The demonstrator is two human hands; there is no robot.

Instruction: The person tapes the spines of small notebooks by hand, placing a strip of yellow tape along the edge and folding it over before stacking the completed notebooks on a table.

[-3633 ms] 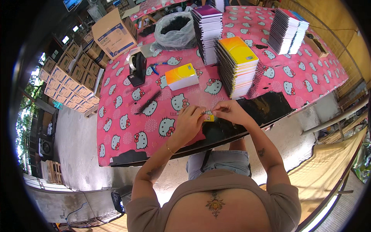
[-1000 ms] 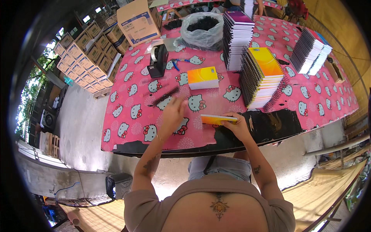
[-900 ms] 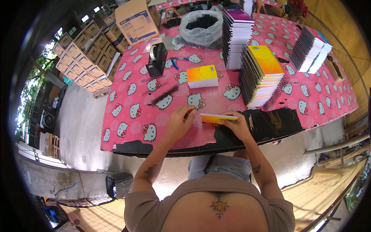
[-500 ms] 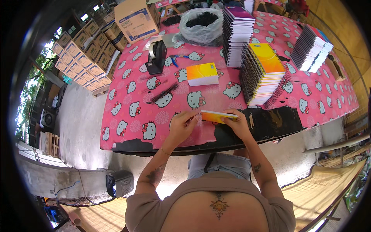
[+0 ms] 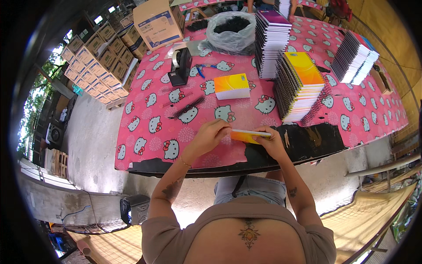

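Note:
Close to the table's near edge, my right hand (image 5: pixel 271 141) grips a thin notebook (image 5: pixel 244 136) with a yellow-orange cover, tilted up with its white page edge on top. My left hand (image 5: pixel 212 135) is closed at the notebook's left end; what its fingers pinch is hidden. Just beyond lies a small pile of matching yellow-orange notebooks (image 5: pixel 232 86). Loose dark binding coils (image 5: pixel 190 107) lie to its left. On the right rises a tall stack of coil-bound yellow notebooks (image 5: pixel 303 88).
A black tape dispenser (image 5: pixel 180 67) and blue-handled pliers (image 5: pixel 203 69) are farther back. Behind them stand a plastic bag of black coils (image 5: pixel 231 33) and a cardboard box (image 5: pixel 159 26). More notebook stacks (image 5: pixel 271 46) stand at the back and right (image 5: pixel 355 57).
My left hand has moved slightly right and up, onto the notebook's left end, its fingers closing together. My right hand still grips the notebook. A person's arm now shows at the far table.

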